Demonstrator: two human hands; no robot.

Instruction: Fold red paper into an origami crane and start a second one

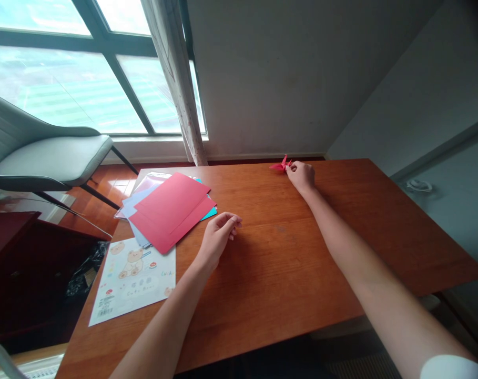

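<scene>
A red origami crane [281, 165] is at the far edge of the wooden table [278, 273]. My right hand [301, 175] reaches across and pinches the crane's near side between thumb and fingers. Above the middle-left of the table is my left hand [222, 234], its fingers curled in and thumb against them, with nothing visible in it. Just left of that hand lie red paper sheets [170, 208], stacked over pale blue sheets [138, 202] and a bit of turquoise paper [210, 213]. A white sheet with printed bears [134, 284] lies nearer me.
A grey chair [53, 158] stands left of the table by the window [81, 84]. The curtain [179, 79] hangs behind the table's far left. A dark red cabinet [21, 273] is at the lower left, with a black plastic bag [89, 268] beside it. The wall runs behind the far edge.
</scene>
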